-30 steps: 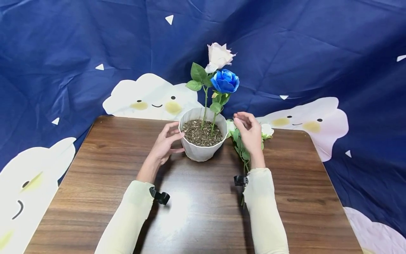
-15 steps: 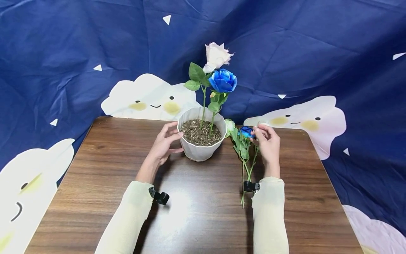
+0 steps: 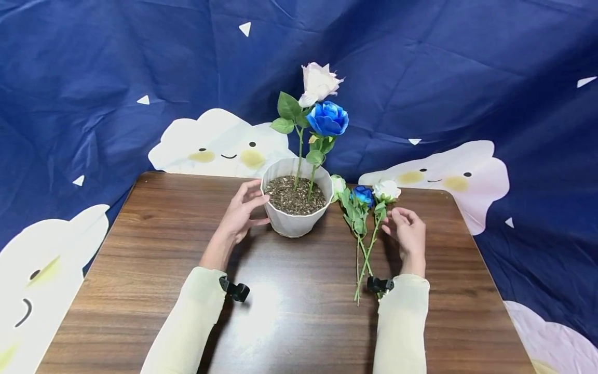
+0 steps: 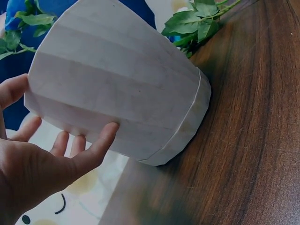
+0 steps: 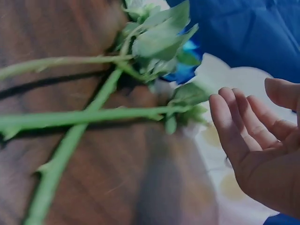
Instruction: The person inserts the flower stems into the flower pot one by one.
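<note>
Before me I see a brown, wood-grained table [image 3: 467, 291], shiny in its near middle. Beyond it I have a creased navy cloth [image 3: 420, 67] scattered with small white triangles [image 3: 245, 29]. Two smiling clouds [image 3: 224, 135] show past the far edge; a third cloud [image 3: 56, 265] smiles at my left, and a pinkish cloud [image 3: 556, 337] sits low to my right.

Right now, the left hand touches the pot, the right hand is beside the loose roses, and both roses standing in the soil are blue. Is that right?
Not quite: in the head view only the lower standing rose is blue; the taller one is pale pinkish white. The left hand does touch the pot.
</note>
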The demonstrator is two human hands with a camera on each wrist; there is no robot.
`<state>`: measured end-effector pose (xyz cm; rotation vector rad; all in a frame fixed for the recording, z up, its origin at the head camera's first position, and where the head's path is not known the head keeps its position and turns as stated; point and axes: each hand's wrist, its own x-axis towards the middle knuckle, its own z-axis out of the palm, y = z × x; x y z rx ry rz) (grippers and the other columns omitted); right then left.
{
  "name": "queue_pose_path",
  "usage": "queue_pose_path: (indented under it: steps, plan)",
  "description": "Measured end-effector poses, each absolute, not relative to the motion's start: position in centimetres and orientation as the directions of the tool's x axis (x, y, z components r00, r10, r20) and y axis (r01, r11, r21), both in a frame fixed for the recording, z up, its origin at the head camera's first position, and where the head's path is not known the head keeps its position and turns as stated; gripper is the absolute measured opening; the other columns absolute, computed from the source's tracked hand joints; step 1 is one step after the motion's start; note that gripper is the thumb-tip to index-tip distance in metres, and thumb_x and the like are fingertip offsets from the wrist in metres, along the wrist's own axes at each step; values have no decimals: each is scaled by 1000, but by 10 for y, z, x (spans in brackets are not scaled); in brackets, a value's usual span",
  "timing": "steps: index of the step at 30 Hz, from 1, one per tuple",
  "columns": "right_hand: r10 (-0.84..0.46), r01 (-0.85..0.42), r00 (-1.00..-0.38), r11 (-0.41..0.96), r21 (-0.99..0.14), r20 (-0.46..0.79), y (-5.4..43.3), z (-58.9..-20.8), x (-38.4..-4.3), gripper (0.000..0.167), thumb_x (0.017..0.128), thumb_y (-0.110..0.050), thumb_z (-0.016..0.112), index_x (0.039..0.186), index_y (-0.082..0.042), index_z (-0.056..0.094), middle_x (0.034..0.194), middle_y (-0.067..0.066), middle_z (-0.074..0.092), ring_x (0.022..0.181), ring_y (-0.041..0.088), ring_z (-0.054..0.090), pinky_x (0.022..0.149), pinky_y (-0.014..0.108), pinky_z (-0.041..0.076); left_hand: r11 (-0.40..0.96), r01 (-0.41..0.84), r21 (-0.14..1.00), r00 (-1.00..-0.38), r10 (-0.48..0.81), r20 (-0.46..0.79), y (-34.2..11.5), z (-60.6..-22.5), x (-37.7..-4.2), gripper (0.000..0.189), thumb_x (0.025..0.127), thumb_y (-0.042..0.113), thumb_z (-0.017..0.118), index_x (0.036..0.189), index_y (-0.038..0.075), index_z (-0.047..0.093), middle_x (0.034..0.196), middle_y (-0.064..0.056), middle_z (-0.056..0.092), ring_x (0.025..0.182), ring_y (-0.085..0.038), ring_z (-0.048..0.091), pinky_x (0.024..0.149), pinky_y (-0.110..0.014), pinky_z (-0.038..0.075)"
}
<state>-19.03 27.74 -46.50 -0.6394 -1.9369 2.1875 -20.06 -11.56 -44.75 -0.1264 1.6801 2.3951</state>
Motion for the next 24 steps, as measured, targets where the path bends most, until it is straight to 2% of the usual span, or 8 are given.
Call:
queue_pose_path:
  steps: [4, 10, 14, 18, 21, 24]
  plan:
    - [349, 252, -887, -184, -950, -303, 283, -480, -185, 18, 105, -13, 56, 118, -1, 54, 86, -3, 71, 80, 9, 69, 75, 25, 64, -324, -219, 920, -974, 132, -185, -115, -447, -201, 58, 96, 10, 67, 149, 13, 42, 143, -20, 38, 123, -28, 46, 93, -61, 56]
    - [288, 337, -887, -129, -933, -360, 285, -493, -180, 34, 106, -19, 53, 132, 4, 48, 90, -6, 69, 86, 8, 68, 79, 27, 63, -320, -219, 922, -974, 126, -188, -115, -446, -200, 59, 96, 9, 66, 149, 13, 43, 142, -19, 36, 124, -29, 45, 91, -61, 57]
    - [253, 397, -880, -73, -915, -402, 284, -497, -178, 45, 107, -22, 53, 141, 5, 43, 101, -3, 66, 92, 8, 66, 81, 29, 63, -322, -220, 921, -974, 126, -188, -115, -448, -200, 58, 96, 10, 66, 149, 14, 43, 143, -18, 36, 126, -29, 44, 92, -61, 57]
    - [227, 444, -868, -42, -895, -441, 283, -501, -178, 47, 105, -23, 56, 144, 2, 45, 110, 1, 61, 91, 11, 62, 79, 31, 64, -323, -217, 921, -975, 127, -184, -115, -449, -201, 58, 96, 10, 67, 149, 14, 43, 144, -19, 37, 127, -30, 44, 92, -60, 57]
    - [215, 466, -859, -43, -884, -464, 283, -504, -179, 45, 103, -23, 61, 141, -1, 48, 106, -1, 61, 88, 11, 61, 76, 30, 64, -324, -216, 921, -975, 128, -183, -115, -449, -201, 58, 96, 10, 67, 149, 14, 43, 144, -19, 37, 126, -30, 44, 91, -60, 57]
    - [196, 474, -859, -44, -879, -473, 283, -506, -181, 50, 101, -22, 64, 143, -1, 46, 101, -2, 64, 86, 10, 65, 74, 30, 65, -323, -214, 922, -975, 128, -181, -115, -449, -201, 59, 96, 10, 66, 149, 13, 43, 144, -20, 37, 126, -30, 44, 92, -60, 57]
